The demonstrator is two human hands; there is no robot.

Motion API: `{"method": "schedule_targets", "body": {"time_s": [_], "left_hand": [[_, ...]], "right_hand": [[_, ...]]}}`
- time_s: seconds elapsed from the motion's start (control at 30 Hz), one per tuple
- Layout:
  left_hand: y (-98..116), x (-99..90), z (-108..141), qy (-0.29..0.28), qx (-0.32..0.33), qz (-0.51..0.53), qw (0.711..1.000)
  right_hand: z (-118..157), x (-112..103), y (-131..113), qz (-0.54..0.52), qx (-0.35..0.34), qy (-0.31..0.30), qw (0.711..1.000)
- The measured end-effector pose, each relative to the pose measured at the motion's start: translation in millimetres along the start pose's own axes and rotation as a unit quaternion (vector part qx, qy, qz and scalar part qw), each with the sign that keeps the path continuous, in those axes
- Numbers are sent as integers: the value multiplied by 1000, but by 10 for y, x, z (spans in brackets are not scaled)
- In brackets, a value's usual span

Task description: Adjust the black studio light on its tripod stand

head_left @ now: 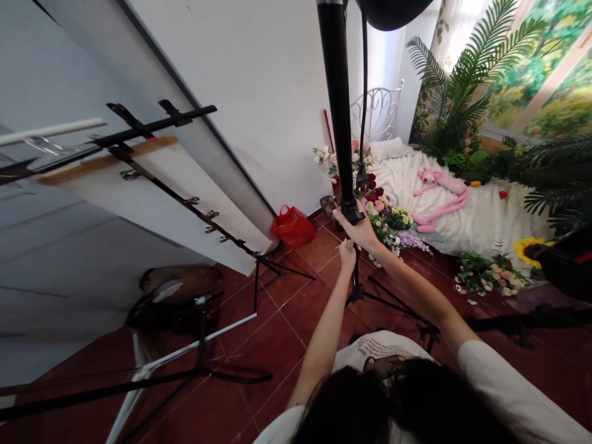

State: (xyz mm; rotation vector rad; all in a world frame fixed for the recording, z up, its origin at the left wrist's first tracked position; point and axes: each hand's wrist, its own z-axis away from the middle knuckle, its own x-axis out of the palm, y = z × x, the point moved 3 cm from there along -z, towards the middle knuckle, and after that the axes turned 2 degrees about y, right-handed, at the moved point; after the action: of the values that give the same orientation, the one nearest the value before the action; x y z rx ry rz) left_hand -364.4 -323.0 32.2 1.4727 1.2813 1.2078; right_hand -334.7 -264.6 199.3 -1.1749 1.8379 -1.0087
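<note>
A black light stand (340, 111) rises upright in front of me, with a cable hanging beside its upper tube. My right hand (361, 230) is closed around the pole just below a black collar, thumb on the near side. Directly beneath it, my left hand (348, 254) is closed at the thinner lower section of the same pole; its fingertips are partly hidden. Part of a dark round lamp head (393, 11) shows at the top edge. The stand's black legs (398, 303) spread over the floor, partly behind my right forearm.
To the left, a white board (208, 228) leans with clips along a black bar. A red plastic bag (292, 226) sits by the wall. Artificial flowers (379, 206) border a bed with a white fluffy cover (485, 216) and a pink plush toy (441, 194). Other stand legs (198, 370) cross the tiles.
</note>
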Motion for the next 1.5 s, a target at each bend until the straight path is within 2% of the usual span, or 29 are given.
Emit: {"method": "schedule_targets", "body": {"time_s": [0.1,0.2,0.27,0.37,0.47,0.57,0.73,0.9,1.0,1.1,1.17,1.23,1.3,1.4,1.5], "left_hand": [[19,8,13,13,15,1,1000],[5,28,20,1,-15,24,1000],[5,36,20,-4,-19,37,999],[17,39,14,-5,-3,37,999],[15,42,5,-5,-8,29,1000],[11,46,-1,-3,-18,28,999],[29,38,-2,-10,-9,10,1000],[43,23,1,-15,-6,1,1000],[54,26,1,-15,-7,12,1000],[70,33,2,-19,-4,13,1000],[74,35,4,-19,-8,8,1000],[72,35,7,-19,-13,2,1000],[65,33,10,-19,-14,-2,1000],[51,22,13,-16,-8,-8,1000],[39,11,14,-13,4,-11,1000]], "right_hand": [[22,-163,136,34,-52,-89,994],[120,-395,442,86,-105,-167,977],[232,-535,708,128,-109,-186,968],[421,-626,1092,184,-73,-217,956],[525,-598,1326,200,-57,-230,951],[500,-547,1454,187,-36,-222,956],[384,-511,1649,104,58,-183,976],[333,-437,1752,19,118,-150,981],[292,-371,1764,49,188,-138,971],[220,-302,1753,92,290,-122,945],[154,-274,1726,133,330,-99,929],[101,-261,1693,164,346,-78,920],[92,-253,1664,146,354,-77,921],[180,-260,1633,83,353,-106,926],[336,-267,1618,-27,339,-140,930]]}}
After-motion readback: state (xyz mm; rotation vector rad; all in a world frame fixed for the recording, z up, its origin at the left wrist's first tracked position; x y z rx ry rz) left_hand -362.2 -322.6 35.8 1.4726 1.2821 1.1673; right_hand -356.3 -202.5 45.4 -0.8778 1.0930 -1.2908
